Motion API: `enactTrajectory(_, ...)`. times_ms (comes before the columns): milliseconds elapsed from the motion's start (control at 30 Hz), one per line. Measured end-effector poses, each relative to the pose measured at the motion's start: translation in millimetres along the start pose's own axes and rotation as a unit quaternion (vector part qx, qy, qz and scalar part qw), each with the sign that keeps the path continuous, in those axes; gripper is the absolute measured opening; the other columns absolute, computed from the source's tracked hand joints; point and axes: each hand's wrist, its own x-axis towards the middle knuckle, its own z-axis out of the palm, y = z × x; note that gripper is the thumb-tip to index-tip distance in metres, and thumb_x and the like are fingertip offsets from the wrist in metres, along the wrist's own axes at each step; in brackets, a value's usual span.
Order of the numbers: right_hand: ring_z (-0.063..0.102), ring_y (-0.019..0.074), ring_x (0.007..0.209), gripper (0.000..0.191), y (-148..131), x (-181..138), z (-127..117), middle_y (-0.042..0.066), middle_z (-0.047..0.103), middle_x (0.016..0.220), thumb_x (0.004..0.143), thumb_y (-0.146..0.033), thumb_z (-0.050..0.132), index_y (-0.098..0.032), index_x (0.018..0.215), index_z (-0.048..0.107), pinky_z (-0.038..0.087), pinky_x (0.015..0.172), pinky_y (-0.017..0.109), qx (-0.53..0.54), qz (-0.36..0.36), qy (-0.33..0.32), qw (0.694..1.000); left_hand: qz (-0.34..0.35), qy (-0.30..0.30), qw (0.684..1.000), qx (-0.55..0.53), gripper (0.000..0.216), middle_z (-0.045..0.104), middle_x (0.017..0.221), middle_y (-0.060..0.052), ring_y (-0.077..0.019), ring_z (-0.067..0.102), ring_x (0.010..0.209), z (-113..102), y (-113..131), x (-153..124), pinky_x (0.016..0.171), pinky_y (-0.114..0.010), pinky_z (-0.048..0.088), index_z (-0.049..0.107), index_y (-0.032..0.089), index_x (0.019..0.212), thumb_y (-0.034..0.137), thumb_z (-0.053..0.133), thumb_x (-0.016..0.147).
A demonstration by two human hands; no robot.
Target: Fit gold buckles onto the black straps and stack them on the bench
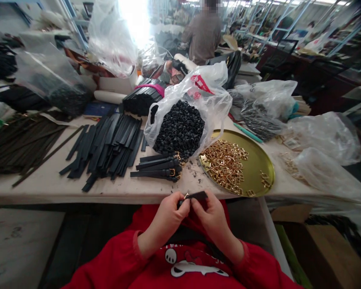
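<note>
Beyond the hands runs a long pale work table (48, 184), its near edge just ahead of the fingertips. On it, ahead and to the left of the hands, lies a broad heap of loose black straps (108, 148). Straight ahead stands an open clear plastic bag (210, 100), filled with small black loops (179, 130). Ahead and to the right sits a round gold tray (258, 160), with a pile of small gold buckles (225, 162) spread over its left half and a few more near its right rim. Just ahead of the hands, between the bag and the table edge, lies a short stack of black straps with gold buckles fitted (158, 166).

The left hand (165, 220) and the right hand (213, 216) are close together below the table edge, over a red sweatshirt. Both pinch one short black strap (195, 196), which bridges the gap between their fingertips; the left hand grips its left end, where a glint of gold shows, and the right hand grips its right end.
</note>
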Motion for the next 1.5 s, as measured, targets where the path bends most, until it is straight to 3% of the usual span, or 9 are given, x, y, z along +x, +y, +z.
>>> enactTrajectory(100,0.049,0.0143,0.064,0.018,2.1,3.6,-2.1,-0.001,0.054,0.067,0.073,-0.034,0.061,-0.019,0.069,0.053,0.039,0.060,0.026,-0.044,-0.013,0.008,0.999,0.004,-0.002,0.998,0.060,0.020,0.052,0.060,0.002,-0.0120,0.045,0.057,-2.5,1.7,3.5,0.053,-0.023,0.030,0.048,0.017,0.067,0.031,0.044,0.080)
enactTrajectory(433,0.047,0.0096,0.056,0.029,-4.9,48.0,-15.2,-0.004,0.053,0.061,0.074,-0.046,0.061,-0.018,0.074,0.053,0.038,0.053,0.022,0.132,0.116,-0.235,0.956,-0.037,-0.070,0.993,-0.089,0.025,0.056,0.064,0.004,-0.0115,0.053,0.053,-18.6,-1.5,31.3,0.051,-0.021,0.038,0.049,0.017,0.091,0.034,0.056,0.075)
enactTrajectory(533,0.050,0.0118,0.057,0.030,-5.2,87.8,-24.4,-0.002,0.054,0.061,0.083,-0.046,0.049,-0.017,0.077,0.056,0.041,0.056,0.024,0.030,0.058,-0.271,0.960,-0.007,-0.090,0.991,-0.100,0.026,0.057,0.067,0.004,-0.0105,0.052,0.054,-22.0,-1.2,37.6,0.053,-0.020,0.039,0.051,0.018,0.102,0.031,0.050,0.079)
enactTrajectory(600,0.052,0.0135,0.061,0.028,-3.2,120.9,-24.1,0.000,0.055,0.065,0.087,-0.039,0.042,-0.018,0.078,0.056,0.041,0.059,0.026,-0.113,-0.025,-0.156,0.981,-0.003,-0.088,0.993,-0.078,0.021,0.053,0.061,0.005,-0.0091,0.047,0.050,-23.9,-1.6,41.2,0.050,-0.020,0.037,0.055,0.018,0.092,0.033,0.045,0.082)
enactTrajectory(767,0.057,0.0189,0.084,0.017,7.0,176.7,-2.7,0.009,0.060,0.091,0.086,-0.020,0.045,-0.017,0.089,0.061,0.041,0.075,0.029,-0.521,-0.127,-0.129,0.834,-0.054,-0.063,0.990,-0.113,0.026,0.047,0.052,0.007,-0.0067,0.038,0.039,-26.4,-9.9,48.0,0.040,-0.018,0.029,0.051,0.018,0.093,0.040,0.041,0.084)
enactTrajectory(933,0.059,0.0212,0.082,0.016,11.8,184.4,9.4,0.012,0.060,0.088,0.083,-0.015,0.045,-0.014,0.083,0.060,0.040,0.072,0.030,-0.537,-0.112,-0.146,0.823,-0.065,-0.046,0.987,-0.139,0.025,0.044,0.048,0.009,-0.0066,0.035,0.036,-26.1,-13.9,49.6,0.037,-0.017,0.026,0.048,0.018,0.088,0.042,0.041,0.084)
enactTrajectory(1200,0.058,0.0165,0.074,0.008,-11.1,171.9,-10.2,0.006,0.060,0.077,0.079,-0.020,0.051,-0.013,0.078,0.055,0.043,0.068,0.028,-0.446,-0.097,-0.126,0.881,0.023,0.048,0.994,-0.099,0.026,0.044,0.053,0.006,-0.0090,0.041,0.048,-25.2,-6.4,47.9,0.047,-0.020,0.033,0.054,0.016,0.084,0.040,0.044,0.083)
enactTrajectory(1333,0.054,0.0118,0.058,0.023,-26.0,124.2,-19.2,-0.002,0.057,0.064,0.079,-0.039,0.053,-0.016,0.075,0.051,0.044,0.057,0.025,-0.122,-0.010,-0.209,0.970,0.051,0.082,0.991,-0.088,0.027,0.045,0.053,0.006,-0.0097,0.042,0.050,-26.3,0.7,42.5,0.049,-0.020,0.033,0.056,0.016,0.085,0.040,0.043,0.083)
enactTrajectory(1500,0.052,0.0113,0.056,0.031,-29.0,76.7,-15.4,-0.003,0.057,0.058,0.069,-0.047,0.065,-0.018,0.069,0.054,0.042,0.057,0.025,0.101,0.046,-0.175,0.978,0.079,0.049,0.996,-0.005,0.025,0.051,0.061,0.004,-0.0106,0.044,0.057,-25.3,6.8,27.9,0.055,-0.021,0.034,0.060,0.016,0.077,0.034,0.043,0.082)
